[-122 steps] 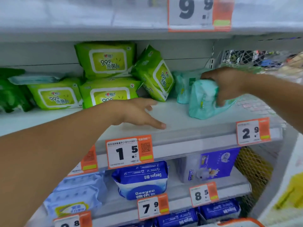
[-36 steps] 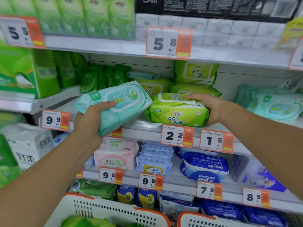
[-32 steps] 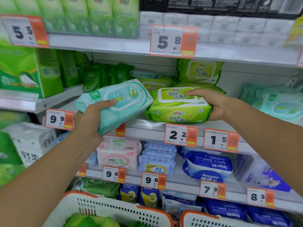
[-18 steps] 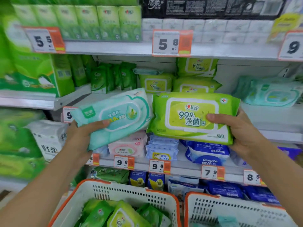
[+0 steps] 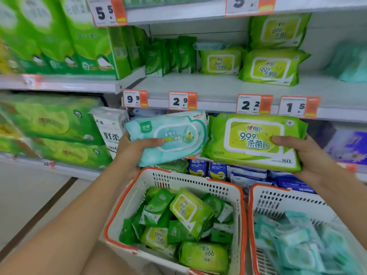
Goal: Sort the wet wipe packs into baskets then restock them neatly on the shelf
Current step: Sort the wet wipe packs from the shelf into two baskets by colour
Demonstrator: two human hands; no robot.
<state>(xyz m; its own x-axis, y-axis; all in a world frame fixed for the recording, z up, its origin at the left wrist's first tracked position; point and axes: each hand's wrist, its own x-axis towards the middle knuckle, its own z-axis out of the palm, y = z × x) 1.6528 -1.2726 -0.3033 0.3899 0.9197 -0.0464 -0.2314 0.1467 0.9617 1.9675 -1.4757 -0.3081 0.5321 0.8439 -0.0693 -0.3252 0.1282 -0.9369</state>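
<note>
Teal pack (image 5: 168, 135) and green pack (image 5: 254, 141) were held side by side above the baskets, just below the shelf (image 5: 218, 87) edge. Both looked soft, film-wrapped, probably slick and moderately heavy; end grips seemed safest. Left hand (image 5: 135, 149) clasped the teal pack's end, thumb over its face. Right hand (image 5: 303, 153) clasped the green one likewise. Green basket (image 5: 178, 175) sat under the teal pack; teal basket (image 5: 278, 195) beside it.

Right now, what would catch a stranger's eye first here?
Two wipe packs held up side by side before the shelf: a teal pack in the left hand, a lime-green pack in the right hand. Below them stand two orange-rimmed baskets: the left basket holds green packs, the right basket teal ones.
</note>
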